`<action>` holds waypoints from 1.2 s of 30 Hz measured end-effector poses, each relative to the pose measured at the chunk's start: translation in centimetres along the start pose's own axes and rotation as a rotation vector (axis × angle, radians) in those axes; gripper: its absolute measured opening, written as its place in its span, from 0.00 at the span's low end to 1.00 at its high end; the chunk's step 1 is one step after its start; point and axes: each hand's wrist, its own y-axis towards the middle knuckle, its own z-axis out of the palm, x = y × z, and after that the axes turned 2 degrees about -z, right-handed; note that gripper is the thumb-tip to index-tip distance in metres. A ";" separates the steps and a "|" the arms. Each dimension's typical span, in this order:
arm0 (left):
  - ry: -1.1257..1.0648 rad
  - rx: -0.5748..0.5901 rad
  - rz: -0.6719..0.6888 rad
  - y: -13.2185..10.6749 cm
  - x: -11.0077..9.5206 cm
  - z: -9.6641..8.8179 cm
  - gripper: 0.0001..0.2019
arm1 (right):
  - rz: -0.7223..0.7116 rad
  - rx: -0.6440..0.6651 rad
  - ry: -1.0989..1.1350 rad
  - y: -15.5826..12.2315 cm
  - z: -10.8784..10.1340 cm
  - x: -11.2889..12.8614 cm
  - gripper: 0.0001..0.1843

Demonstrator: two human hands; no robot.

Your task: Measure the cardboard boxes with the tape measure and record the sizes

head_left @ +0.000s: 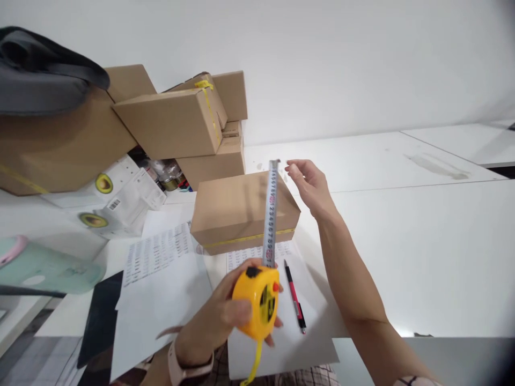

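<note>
A yellow tape measure point(257, 303) is gripped in my left hand point(217, 316), with the thumb on its case and a yellow strap hanging below. Its metal blade point(270, 214) sticks out forward over a closed cardboard box point(237, 206) that has yellow tape along its near side. Just right of the blade's hooked end is my right hand point(309, 185), thumb and fingertips slightly apart, touching nothing that I can see. A red and black pen point(295, 300) lies on a sheet of paper point(281, 348) beneath the tape measure.
Cardboard boxes point(169, 120) are stacked at the back left, near a dark grey bag point(44, 80). White boxes with avocado pictures point(116, 198) and a mint green bottle point(52, 268) stand at left. Printed sheets point(161, 300) cover part of the white table point(402, 257).
</note>
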 end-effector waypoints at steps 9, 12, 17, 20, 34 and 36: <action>0.095 -0.296 0.159 3.9 -4.3 0.6 0.25 | 0.087 0.022 -0.075 -0.1 0.5 -0.8 0.18; 0.096 -0.330 0.143 4.2 -4.1 0.7 0.25 | 0.110 0.041 -0.082 -0.2 0.7 -1.0 0.17; 0.078 -0.340 0.118 4.2 -3.4 1.4 0.25 | 0.116 0.124 -0.125 -0.2 1.0 -1.6 0.18; 0.058 -0.332 0.095 4.1 -2.8 1.8 0.25 | 0.107 0.141 -0.155 -0.2 1.1 -2.0 0.18; 0.035 -0.341 0.098 3.8 -1.7 2.0 0.27 | -0.221 0.650 -0.923 4.7 4.3 -0.9 0.30; 0.041 -0.323 0.100 3.8 -1.7 2.2 0.27 | -0.194 0.694 -0.923 5.7 5.3 -1.3 0.30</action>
